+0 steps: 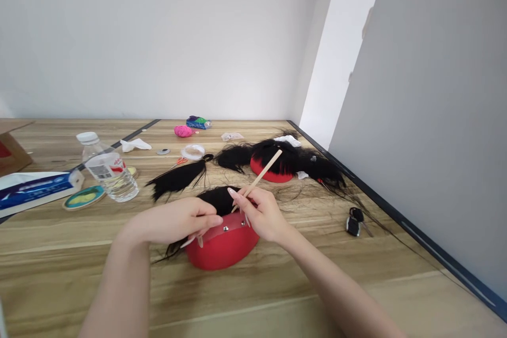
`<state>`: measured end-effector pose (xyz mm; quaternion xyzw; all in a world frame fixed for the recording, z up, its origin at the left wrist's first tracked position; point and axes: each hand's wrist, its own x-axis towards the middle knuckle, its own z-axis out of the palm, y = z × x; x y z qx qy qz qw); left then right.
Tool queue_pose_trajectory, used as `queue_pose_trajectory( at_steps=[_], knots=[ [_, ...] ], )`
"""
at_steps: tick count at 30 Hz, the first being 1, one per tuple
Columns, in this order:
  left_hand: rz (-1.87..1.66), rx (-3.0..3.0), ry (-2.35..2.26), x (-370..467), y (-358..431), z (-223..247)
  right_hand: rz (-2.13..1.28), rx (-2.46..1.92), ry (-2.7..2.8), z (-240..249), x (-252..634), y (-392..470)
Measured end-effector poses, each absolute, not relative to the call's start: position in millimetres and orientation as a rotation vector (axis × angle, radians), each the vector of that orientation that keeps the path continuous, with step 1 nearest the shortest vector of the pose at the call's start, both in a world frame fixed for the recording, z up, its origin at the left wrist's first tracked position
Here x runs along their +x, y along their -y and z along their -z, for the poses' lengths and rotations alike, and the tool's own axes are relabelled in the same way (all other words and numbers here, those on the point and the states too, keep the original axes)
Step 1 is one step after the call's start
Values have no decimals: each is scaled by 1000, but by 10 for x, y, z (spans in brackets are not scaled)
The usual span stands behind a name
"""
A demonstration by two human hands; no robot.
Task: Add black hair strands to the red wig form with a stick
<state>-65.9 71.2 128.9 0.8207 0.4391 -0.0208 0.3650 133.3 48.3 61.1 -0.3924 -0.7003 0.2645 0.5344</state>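
Observation:
On the table just in front of me stands a red dome-shaped form [222, 253], with black hair [220, 198] over its far side. Across its near upper side runs a pinkish see-through strip [216, 231] with small metal studs. My left hand [180, 222] is closed at the strip's left end, thumb and fingers pinching its edge. Pinched in my right hand [259, 211] is a thin wooden stick [263, 170], tilted up to the right. Its lower tip meets the form near the edge of the hair.
Behind is a second red form [273, 175] covered in black hair. A tied hair bundle [180, 177] lies left of it. Further left stand a water bottle [109, 169] and a tissue pack [39, 190]. Black keys [354, 223] lie right, near the partition [428, 116].

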Motion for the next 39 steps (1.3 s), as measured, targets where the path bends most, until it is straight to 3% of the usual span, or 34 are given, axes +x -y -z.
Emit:
queue_pose_trajectory(
  at_steps=[7, 14, 27, 39],
  knots=[
    [28, 2088, -1200, -619, -771, -1224, -598, -900, 1817, -688, 1367, -441],
    [-69, 2207, -1275, -549, -786, -1219, -800, -921, 1770, -657, 1381, -454],
    [190, 2279, -1109, -569, -679, -1265, -1040, -938, 1554, -605, 1375, -522],
    [122, 2271, -1189, -518, -615, -1196, -1037, -927, 1556, -603, 1398, -528]
  ],
)
